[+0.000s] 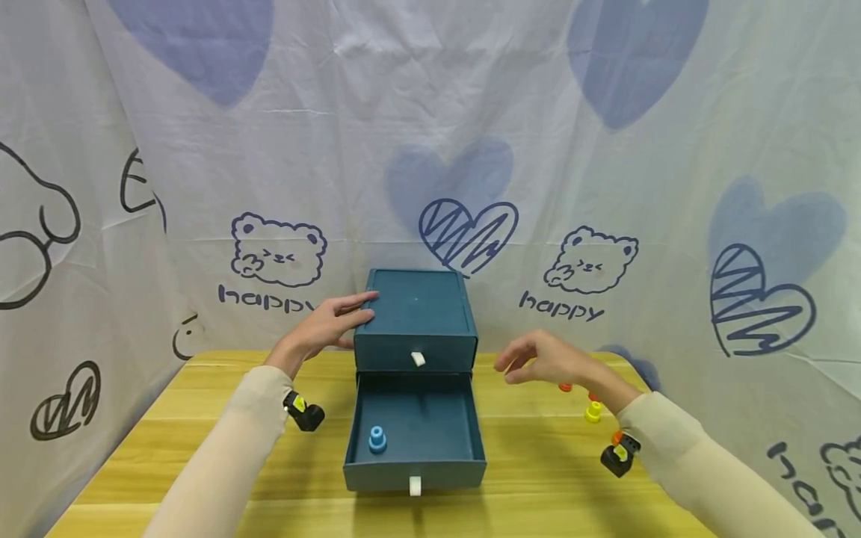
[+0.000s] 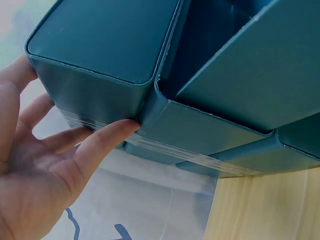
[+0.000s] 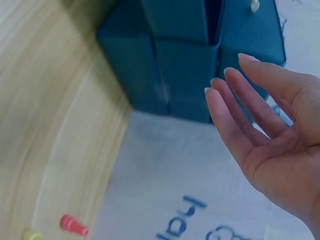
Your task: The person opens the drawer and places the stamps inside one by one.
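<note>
A dark teal drawer unit (image 1: 420,306) stands on the table, with one drawer (image 1: 433,426) pulled out below the top one. Inside that drawer, toward its front left, sits a small light-blue stepped peg (image 1: 377,439). My left hand (image 1: 326,326) touches the unit's upper left side, fingers spread. In the left wrist view, the left hand (image 2: 45,165) has its thumb and fingertips against the taped side wall. To the right of the unit, my right hand (image 1: 546,359) hovers with slightly bent fingers, holding nothing. The right wrist view shows the right hand (image 3: 275,130) beside the unit's side.
On the table's right lie small pegs: a yellow peg (image 1: 593,412), a red peg (image 1: 565,387) and an orange peg (image 1: 616,437), partly hidden by the right arm. White knobs (image 1: 415,486) stick out from the drawer fronts. A printed cloth (image 1: 377,149) hangs behind the wooden table (image 1: 303,478).
</note>
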The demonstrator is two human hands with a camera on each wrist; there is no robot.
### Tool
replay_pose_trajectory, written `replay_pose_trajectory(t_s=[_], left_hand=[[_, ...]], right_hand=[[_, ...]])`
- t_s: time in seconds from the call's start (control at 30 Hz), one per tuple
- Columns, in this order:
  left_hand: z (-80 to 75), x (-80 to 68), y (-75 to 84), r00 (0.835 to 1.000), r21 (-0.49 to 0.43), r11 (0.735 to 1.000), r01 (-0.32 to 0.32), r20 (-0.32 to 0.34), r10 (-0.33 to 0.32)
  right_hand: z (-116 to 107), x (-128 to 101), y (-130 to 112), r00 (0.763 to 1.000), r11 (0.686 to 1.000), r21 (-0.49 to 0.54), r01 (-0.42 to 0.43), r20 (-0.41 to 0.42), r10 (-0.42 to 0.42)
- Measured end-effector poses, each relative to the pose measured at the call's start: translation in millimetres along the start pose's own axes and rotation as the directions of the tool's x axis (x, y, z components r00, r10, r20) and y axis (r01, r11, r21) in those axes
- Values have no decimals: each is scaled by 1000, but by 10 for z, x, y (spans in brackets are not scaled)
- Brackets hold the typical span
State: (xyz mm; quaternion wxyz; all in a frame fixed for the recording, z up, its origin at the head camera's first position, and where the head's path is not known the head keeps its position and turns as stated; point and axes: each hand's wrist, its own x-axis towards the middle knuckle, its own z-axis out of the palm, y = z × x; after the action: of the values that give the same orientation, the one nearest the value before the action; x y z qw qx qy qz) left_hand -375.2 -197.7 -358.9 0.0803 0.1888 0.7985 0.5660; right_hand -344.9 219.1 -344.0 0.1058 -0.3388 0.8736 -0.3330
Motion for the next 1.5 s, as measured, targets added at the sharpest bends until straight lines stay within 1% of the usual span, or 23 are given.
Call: replay_pose_trajectory(t_s=[0.17,0.33,0.43,0.63,0.7,0.87,1.03,1.13,1.3,1.37,1.5], left_hand=[[-3,0,-12,1000,6,1000,0,-1,0],[-5,-1,-11,1000,8,1000,3,-7,-3],[-6,-1,-7,1000,12,1000,8,-11,-8],[0,2,-9,1000,21,1000,13,-14,-13],[2,5,-11,1000,22,1000,13,-16,-12],[4,5,-13,1000,26,1000,11,-20,-10],[2,2,-19,1000,30,1000,6,-18,-6],[1,7,-22,1000,21,1000,6,-20,-6],[9,14,-39,1000,9,1000,7,-16,-7],[9,14,-44,1000,10,1000,5,-12,-5],[0,7,-42,1000,12,1000,4,-16,-3]], right_hand=[[-93,-70,209,998,999,-8,-51,-34,51],[-165,-120,413,993,996,10,-94,-73,94],[-197,-143,526,991,995,5,-98,-91,98],[-246,-188,777,989,996,-35,-86,-121,81],[-251,-199,859,986,994,-41,-106,-131,99],[-252,-217,1031,967,979,-42,-199,-172,189],[-241,-209,1185,946,965,-53,-258,-218,241],[-234,-198,1289,940,961,-69,-268,-238,245],[-200,-199,1445,925,951,-53,-304,-258,281],[-185,-202,1486,915,946,-39,-323,-269,301],[-156,-196,1554,904,943,-26,-333,-293,311]])
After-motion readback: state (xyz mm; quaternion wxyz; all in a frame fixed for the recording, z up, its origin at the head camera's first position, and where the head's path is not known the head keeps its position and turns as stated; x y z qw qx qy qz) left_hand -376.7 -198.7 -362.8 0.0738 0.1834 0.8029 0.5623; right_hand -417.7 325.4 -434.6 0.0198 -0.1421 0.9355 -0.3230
